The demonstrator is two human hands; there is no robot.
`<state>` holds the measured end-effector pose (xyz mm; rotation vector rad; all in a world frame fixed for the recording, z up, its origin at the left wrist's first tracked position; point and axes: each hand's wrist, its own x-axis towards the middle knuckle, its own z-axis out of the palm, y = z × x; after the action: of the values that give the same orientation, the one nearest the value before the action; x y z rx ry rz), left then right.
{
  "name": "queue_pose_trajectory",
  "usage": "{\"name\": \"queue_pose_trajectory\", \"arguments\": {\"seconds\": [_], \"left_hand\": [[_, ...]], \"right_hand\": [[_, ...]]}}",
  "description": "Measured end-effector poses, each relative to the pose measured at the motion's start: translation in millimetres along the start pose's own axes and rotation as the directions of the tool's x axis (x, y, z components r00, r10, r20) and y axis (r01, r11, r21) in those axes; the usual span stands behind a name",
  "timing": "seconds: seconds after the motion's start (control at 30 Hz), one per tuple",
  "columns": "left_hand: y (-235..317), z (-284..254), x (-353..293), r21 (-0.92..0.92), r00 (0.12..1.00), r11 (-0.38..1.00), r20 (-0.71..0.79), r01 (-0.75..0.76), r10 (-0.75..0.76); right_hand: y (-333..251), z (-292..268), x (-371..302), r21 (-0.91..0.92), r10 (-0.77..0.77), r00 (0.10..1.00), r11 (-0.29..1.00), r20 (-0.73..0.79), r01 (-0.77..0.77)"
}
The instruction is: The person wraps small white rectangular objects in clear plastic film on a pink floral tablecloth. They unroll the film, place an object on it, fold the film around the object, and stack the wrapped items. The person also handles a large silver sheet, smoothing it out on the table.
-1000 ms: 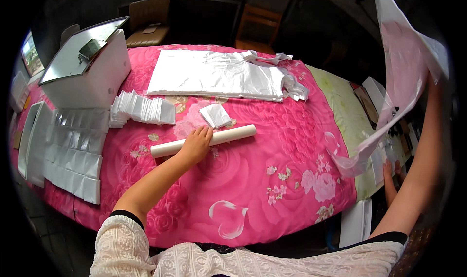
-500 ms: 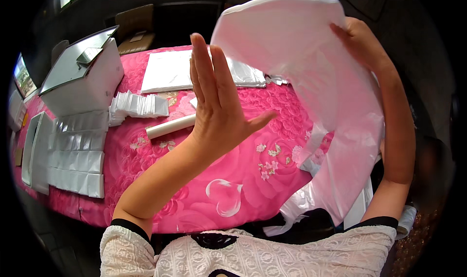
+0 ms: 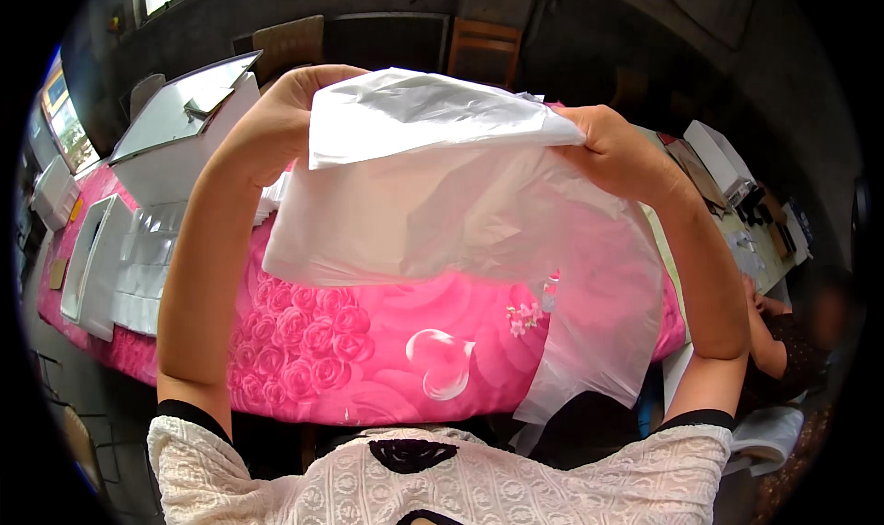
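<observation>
Swung leftward, white plastic (image 3: 433,207) now hangs between both hands' fingers (image 3: 590,120).

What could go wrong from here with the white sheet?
The sheet is thin and creased along its top, so it might wrinkle more or tear if the left hand and right hand pull unevenly. Its tail appears to hang past the edge of the pink cloth and could snag there. It also partly hides the white stack, which it might brush if lowered.
</observation>
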<state>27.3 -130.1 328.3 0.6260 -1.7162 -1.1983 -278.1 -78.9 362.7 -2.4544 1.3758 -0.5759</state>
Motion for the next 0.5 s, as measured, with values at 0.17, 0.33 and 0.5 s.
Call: {"name": "queue_pose_trajectory", "arguments": {"seconds": [0.17, 0.33, 0.5], "left_hand": [[25, 20, 17, 0.140, 0.999, 0.990, 0.034, 0.031, -0.036], [46, 45, 46, 0.556, 0.996, 0.829, 0.093, -0.063, 0.014], [32, 52, 76, 0.772, 0.995, 0.628, 0.052, -0.098, 0.091]], "right_hand": [[37, 16, -19, 0.240, 0.090, 0.993, 0.968, -0.073, -0.070], [106, 67, -96, 0.299, 0.258, 0.952, 0.933, -0.167, -0.201], [198, 122, -157, 0.376, 0.481, 0.871, 0.829, -0.100, -0.415]]}}
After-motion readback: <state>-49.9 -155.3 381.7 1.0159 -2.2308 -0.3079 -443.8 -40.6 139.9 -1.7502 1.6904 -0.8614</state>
